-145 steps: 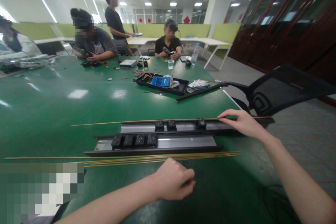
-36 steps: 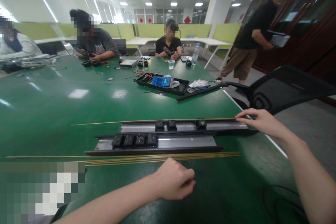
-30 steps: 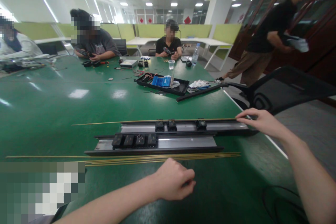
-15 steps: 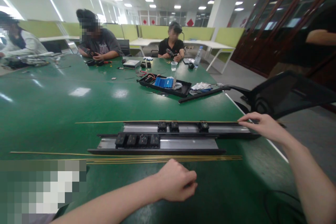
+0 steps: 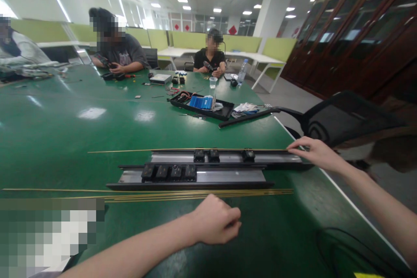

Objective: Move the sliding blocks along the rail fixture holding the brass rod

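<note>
Two grey metal rails with black edges lie side by side on the green table. The far rail [image 5: 228,157] carries several black blocks, one of them [image 5: 248,155] set apart to the right. On the near rail [image 5: 231,177] several black blocks sit in a row at the left. My right hand [image 5: 304,147] pinches the right end of a thin brass rod [image 5: 120,151] that runs along the far rail's back edge. Several more brass rods [image 5: 146,196] lie in front of the near rail. Just below them my left hand [image 5: 217,220] rests with curled fingers, their inside hidden.
Farther back are a black tray [image 5: 224,110] with a blue item, white gloves [image 5: 244,109], a black bar [image 5: 244,118], a cup [image 5: 213,82] and a bottle [image 5: 242,73]. A black chair [image 5: 345,117] stands at the right edge. People sit across the table.
The view has shifted slightly. The person standing at the right is no longer upright in view. A yellow item shows at the bottom right. Both hands keep much the same pose.
</note>
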Demonstrator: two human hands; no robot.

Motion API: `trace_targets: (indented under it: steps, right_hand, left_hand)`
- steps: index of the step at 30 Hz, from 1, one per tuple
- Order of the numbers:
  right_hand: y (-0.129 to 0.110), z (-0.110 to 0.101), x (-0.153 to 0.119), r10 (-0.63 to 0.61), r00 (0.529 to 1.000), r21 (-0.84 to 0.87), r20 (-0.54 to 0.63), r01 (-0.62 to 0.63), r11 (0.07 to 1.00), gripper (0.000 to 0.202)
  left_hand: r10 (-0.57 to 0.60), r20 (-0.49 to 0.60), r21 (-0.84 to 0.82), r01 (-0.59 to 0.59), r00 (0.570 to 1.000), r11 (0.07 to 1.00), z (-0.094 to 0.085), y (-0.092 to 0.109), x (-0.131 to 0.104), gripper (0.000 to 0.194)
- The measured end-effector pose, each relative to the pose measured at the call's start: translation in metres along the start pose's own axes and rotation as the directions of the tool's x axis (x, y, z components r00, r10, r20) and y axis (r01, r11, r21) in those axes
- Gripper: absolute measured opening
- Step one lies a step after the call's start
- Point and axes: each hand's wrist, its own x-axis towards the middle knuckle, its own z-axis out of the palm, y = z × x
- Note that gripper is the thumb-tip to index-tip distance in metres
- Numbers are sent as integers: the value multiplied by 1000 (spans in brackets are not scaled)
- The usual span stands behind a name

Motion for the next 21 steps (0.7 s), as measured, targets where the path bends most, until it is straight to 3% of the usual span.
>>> trace_targets:
  steps: [7,21]
  right_hand:
    - [20,4,0,-95,995,-32,-27,95,995,45]
    - [22,2,-1,-65,998,-22,20,66,998,47]
  left_hand:
    - [0,-29,-4,0,1000,1000,3,0,0,19]
    - [-5,-14,-11,5,1000,1000,1,1,1,19]
